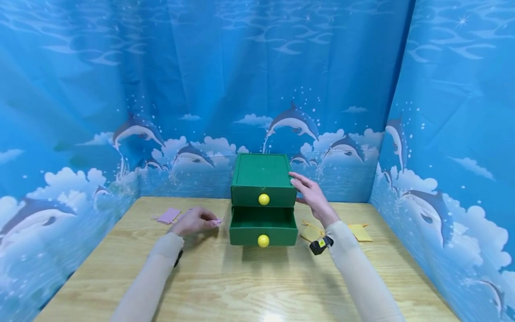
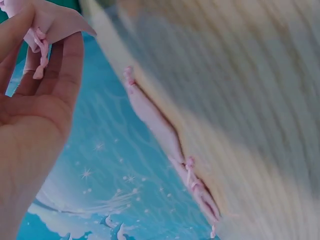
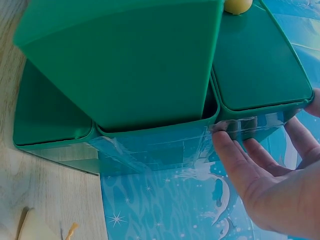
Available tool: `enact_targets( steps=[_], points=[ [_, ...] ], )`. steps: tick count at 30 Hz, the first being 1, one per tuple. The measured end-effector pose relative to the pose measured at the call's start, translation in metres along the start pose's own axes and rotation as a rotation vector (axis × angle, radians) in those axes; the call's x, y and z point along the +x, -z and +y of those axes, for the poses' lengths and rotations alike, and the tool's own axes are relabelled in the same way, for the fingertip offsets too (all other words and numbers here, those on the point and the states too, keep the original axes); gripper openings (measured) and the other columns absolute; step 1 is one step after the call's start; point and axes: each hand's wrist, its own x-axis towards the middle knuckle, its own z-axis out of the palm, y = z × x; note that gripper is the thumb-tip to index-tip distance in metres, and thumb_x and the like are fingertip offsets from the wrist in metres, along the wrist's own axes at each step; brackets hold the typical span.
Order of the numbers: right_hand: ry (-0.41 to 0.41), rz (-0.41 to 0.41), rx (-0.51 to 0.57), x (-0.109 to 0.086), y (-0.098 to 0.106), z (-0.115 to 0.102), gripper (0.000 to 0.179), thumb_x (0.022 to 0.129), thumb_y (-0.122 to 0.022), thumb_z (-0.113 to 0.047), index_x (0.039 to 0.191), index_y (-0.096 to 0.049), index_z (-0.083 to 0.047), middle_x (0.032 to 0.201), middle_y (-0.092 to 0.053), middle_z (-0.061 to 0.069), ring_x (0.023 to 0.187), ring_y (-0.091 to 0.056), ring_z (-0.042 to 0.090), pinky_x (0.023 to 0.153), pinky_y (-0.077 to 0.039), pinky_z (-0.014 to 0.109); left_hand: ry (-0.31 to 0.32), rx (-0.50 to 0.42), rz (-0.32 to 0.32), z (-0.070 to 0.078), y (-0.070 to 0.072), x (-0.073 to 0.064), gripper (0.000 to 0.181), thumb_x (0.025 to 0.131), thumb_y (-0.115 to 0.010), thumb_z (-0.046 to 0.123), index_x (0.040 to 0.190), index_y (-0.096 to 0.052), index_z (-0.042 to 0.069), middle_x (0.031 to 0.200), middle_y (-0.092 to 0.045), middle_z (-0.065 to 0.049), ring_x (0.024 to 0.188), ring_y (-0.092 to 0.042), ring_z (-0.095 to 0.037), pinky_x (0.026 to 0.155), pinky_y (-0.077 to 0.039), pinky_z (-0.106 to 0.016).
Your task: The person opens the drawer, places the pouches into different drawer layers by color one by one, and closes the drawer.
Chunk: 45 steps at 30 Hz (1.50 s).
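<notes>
A green drawer unit (image 1: 263, 169) with yellow round knobs stands at the back middle of the table. Its middle drawer (image 1: 263, 235) is pulled out, and bare green walls show inside. To its left, my left hand (image 1: 197, 220) pinches a small pink drawstring pouch (image 2: 60, 20) just above the table, its knotted cord dangling. My right hand (image 1: 311, 197) rests against the unit's right side near the top, its fingertips (image 3: 220, 137) touching the clear-taped edge. Fingers there are loosely spread. Below the pulled-out drawer, a bottom drawer (image 3: 52, 105) is closed.
More pink pouches (image 1: 168, 215) lie on the table left of the unit, one partly behind my left hand. Yellow pouches (image 1: 360, 233) lie to the right, around my right wrist. Blue dolphin-print curtains (image 1: 257, 89) close off the back and sides of the wooden table (image 1: 225, 286).
</notes>
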Motion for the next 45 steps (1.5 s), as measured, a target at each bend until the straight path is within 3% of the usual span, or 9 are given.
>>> enact_targets(
  steps=[5, 12, 18, 21, 28, 33, 39, 45],
  points=[
    [0.001, -0.010, -0.006, -0.012, -0.004, -0.014, 0.051, 0.105, -0.045, -0.035, 0.154, -0.035, -0.021, 0.163, -0.021, 0.008, 0.149, -0.022, 0.033, 0.111, -0.037, 0.057, -0.023, -0.059, 0.024, 0.004, 0.010, -0.003, 0.017, 0.093, -0.067, 0.015, 0.108, -0.074, 0.013, 0.106, -0.071, -0.004, 0.097, -0.063, -0.018, 0.085, -0.055, -0.039],
    [0.002, -0.010, -0.003, -0.017, -0.006, -0.018, 0.051, 0.105, -0.046, -0.035, 0.153, -0.036, -0.021, 0.163, -0.021, 0.008, 0.149, -0.023, 0.034, 0.111, -0.037, 0.057, -0.034, -0.146, 0.036, 0.016, 0.023, -0.010, 0.026, 0.094, -0.067, 0.026, 0.115, -0.072, 0.011, 0.110, -0.070, -0.008, 0.096, -0.064, -0.022, 0.083, -0.056, -0.045],
    [0.002, -0.011, -0.003, -0.016, -0.005, -0.016, 0.052, 0.105, -0.046, -0.035, 0.154, -0.035, -0.022, 0.163, -0.021, 0.008, 0.149, -0.023, 0.033, 0.111, -0.037, 0.057, -0.042, -0.167, 0.053, 0.024, 0.029, -0.015, 0.035, 0.095, -0.066, 0.034, 0.120, -0.071, 0.011, 0.114, -0.070, -0.011, 0.095, -0.065, -0.021, 0.075, -0.055, -0.033],
    [-0.004, -0.009, -0.009, -0.016, -0.005, -0.016, 0.051, 0.105, -0.046, -0.036, 0.153, -0.036, -0.022, 0.163, -0.021, 0.007, 0.149, -0.023, 0.033, 0.111, -0.038, 0.056, -0.058, -0.177, 0.058, 0.029, 0.032, -0.017, 0.035, 0.094, -0.066, 0.033, 0.120, -0.070, 0.010, 0.115, -0.070, -0.012, 0.096, -0.066, -0.021, 0.077, -0.056, -0.032],
    [-0.002, -0.007, -0.002, -0.016, -0.005, -0.017, 0.051, 0.105, -0.046, -0.035, 0.153, -0.036, -0.022, 0.163, -0.021, 0.007, 0.149, -0.023, 0.033, 0.111, -0.038, 0.056, -0.074, -0.261, 0.100, 0.036, 0.037, -0.021, 0.035, 0.094, -0.066, 0.036, 0.120, -0.070, 0.013, 0.117, -0.069, -0.010, 0.103, -0.066, -0.023, 0.090, -0.055, -0.043],
    [-0.003, -0.015, -0.002, -0.016, -0.005, -0.017, 0.051, 0.105, -0.046, -0.035, 0.153, -0.036, -0.022, 0.163, -0.021, 0.007, 0.149, -0.023, 0.033, 0.111, -0.038, 0.056, -0.058, -0.339, 0.149, 0.037, 0.040, -0.027, 0.039, 0.093, -0.067, 0.037, 0.120, -0.070, 0.009, 0.118, -0.069, -0.014, 0.104, -0.065, -0.023, 0.086, -0.056, -0.035],
    [-0.004, -0.011, -0.003, -0.015, -0.005, -0.017, 0.051, 0.105, -0.046, -0.035, 0.153, -0.036, -0.022, 0.163, -0.021, 0.007, 0.149, -0.023, 0.033, 0.111, -0.038, 0.056, -0.107, -0.377, 0.142, 0.044, 0.042, -0.030, 0.034, 0.093, -0.068, 0.035, 0.116, -0.072, 0.009, 0.116, -0.069, -0.013, 0.101, -0.065, -0.024, 0.085, -0.056, -0.039],
    [0.000, -0.015, -0.003, -0.015, -0.004, -0.016, 0.051, 0.105, -0.045, -0.035, 0.154, -0.035, -0.022, 0.163, -0.021, 0.007, 0.149, -0.022, 0.033, 0.111, -0.038, 0.056, -0.196, -0.386, 0.118, 0.056, 0.042, -0.033, 0.028, 0.094, -0.067, 0.030, 0.112, -0.073, 0.009, 0.112, -0.070, -0.011, 0.098, -0.066, -0.023, 0.084, -0.056, -0.042]
  ],
)
